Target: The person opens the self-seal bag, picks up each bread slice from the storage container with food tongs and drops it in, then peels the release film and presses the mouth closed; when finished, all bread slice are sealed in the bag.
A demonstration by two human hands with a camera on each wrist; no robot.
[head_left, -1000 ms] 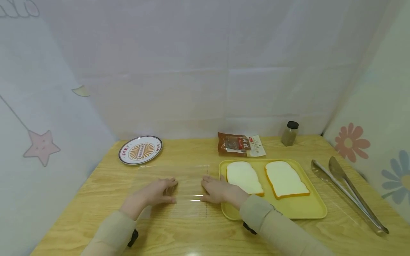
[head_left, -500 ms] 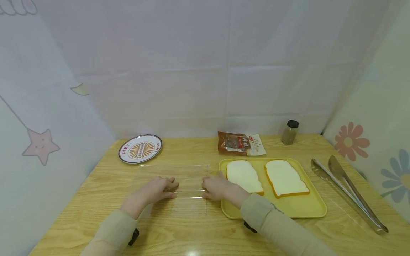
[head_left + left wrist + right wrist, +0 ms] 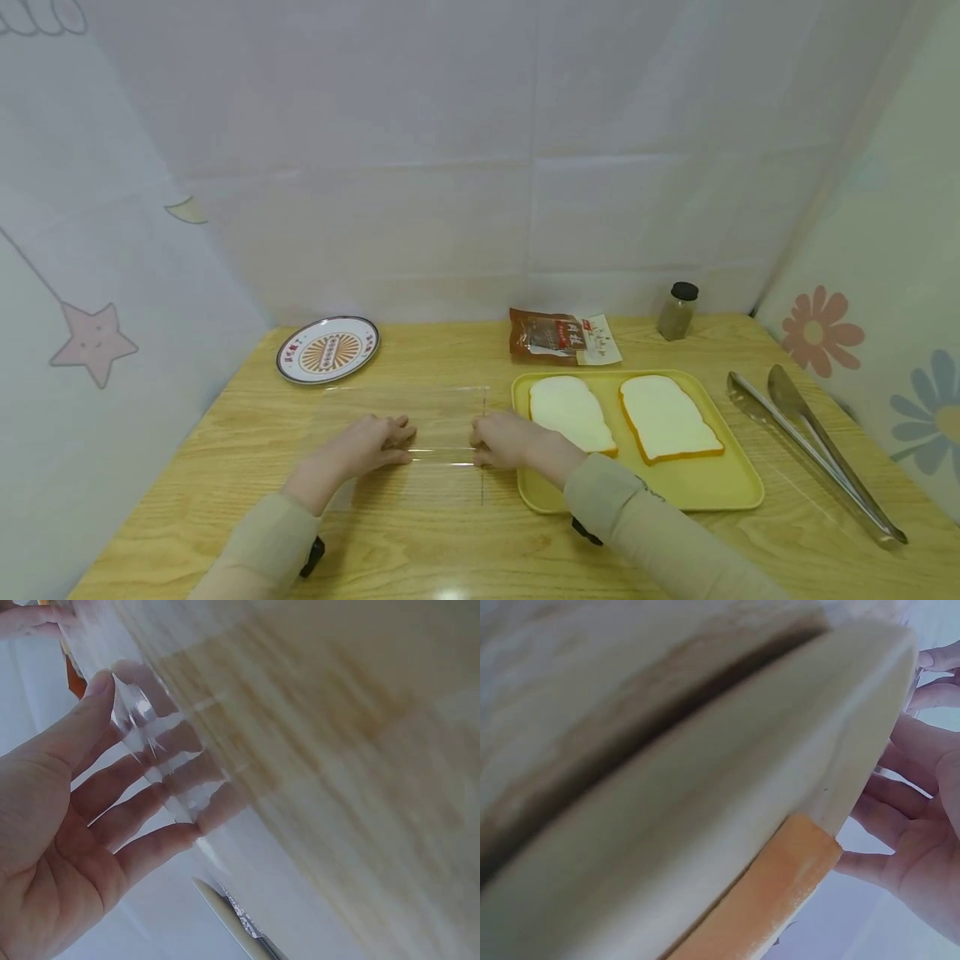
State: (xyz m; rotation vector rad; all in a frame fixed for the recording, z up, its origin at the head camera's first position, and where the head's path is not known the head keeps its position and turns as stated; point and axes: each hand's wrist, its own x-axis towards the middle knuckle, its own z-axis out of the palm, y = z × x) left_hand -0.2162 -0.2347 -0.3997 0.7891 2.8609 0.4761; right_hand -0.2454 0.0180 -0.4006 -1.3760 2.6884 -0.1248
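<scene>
A clear plastic sheet, possibly a flat bag, lies on the wooden table, with bright raised creases across its middle. My left hand pinches the left end of this fold; in the left wrist view, the thumb and fingers meet at the see-through plastic. At the fold's right end, my right hand grips the plastic beside the tray's left edge. In the right wrist view that hand is partly hidden behind the yellow tray.
Two bread slices lie on the yellow tray. Tongs lie right of it. Behind are a brown and white food packet and a black-capped jar. A printed plate sits at back left.
Fingers of both hands have drawn together on the clear plastic. A second bright crease has appeared between them. The tray, plate and other things have stayed put.
</scene>
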